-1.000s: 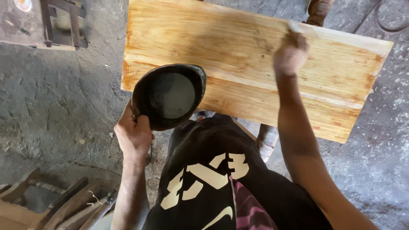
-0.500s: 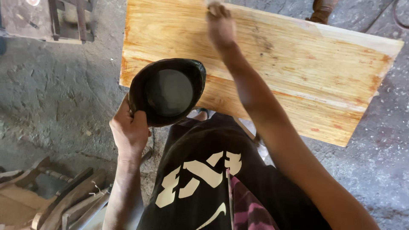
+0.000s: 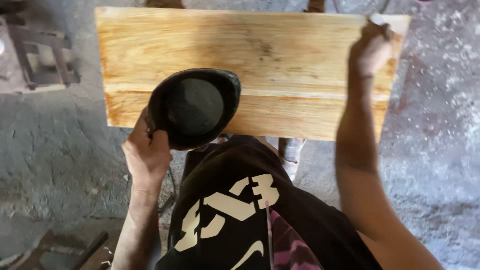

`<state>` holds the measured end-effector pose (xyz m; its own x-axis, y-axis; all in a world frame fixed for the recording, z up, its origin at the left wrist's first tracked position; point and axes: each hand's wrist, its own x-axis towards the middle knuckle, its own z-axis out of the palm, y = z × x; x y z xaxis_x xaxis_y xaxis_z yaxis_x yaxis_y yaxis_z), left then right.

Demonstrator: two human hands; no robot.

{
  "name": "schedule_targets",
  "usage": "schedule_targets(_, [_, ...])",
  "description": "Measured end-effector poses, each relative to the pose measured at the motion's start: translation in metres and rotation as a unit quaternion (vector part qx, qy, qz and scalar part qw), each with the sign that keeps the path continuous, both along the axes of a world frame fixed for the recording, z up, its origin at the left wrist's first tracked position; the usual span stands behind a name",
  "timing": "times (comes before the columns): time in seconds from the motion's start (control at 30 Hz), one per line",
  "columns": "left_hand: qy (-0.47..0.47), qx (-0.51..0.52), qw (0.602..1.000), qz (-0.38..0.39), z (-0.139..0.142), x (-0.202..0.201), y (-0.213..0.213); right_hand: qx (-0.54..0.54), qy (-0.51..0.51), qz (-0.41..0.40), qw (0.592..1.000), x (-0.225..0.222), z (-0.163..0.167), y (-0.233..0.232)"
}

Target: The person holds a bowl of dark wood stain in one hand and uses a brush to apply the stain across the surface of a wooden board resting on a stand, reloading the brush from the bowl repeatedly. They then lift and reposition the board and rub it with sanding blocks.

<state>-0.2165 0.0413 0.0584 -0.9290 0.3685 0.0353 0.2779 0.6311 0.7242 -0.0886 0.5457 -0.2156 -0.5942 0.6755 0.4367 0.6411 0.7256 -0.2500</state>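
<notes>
Head view: hands point(image 3: 148, 152) clutching bowl point(image 3: 194, 107), rag point(image 3: 377, 20)

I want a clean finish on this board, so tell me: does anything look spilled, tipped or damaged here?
Nothing spilled shows. The left hand holds the black bowl tilted over the wooden board, but no drips are visible. The right hand presses something pale at the far right corner. The board's colour is uneven, darker orange along the edges.

The right hand point(image 3: 371, 49) closes over a small pale thing at the upper right corner of the wooden board point(image 3: 280, 60), too hidden to tell what it is. The dark bowl point(image 3: 194, 107) covers part of the board's near edge, and its contents cannot be made out. A wooden frame point(image 3: 40, 60) at the upper left is cut off by the picture's edge.
</notes>
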Motion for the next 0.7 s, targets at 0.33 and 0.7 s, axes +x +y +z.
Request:
schedule_targets(0.33, [-0.011, -0.037, 0.999, -0.024, -0.008, 0.018, 0.026, -0.129, 0.11, 0.186, 0.968, -0.053, 0.0, -0.074])
schedule_targets(0.7, [-0.006, -0.029, 0.998, -0.057, -0.012, 0.028, 0.04, 0.081, 0.115, -0.002, 0.99, 0.012, 0.011, 0.018])
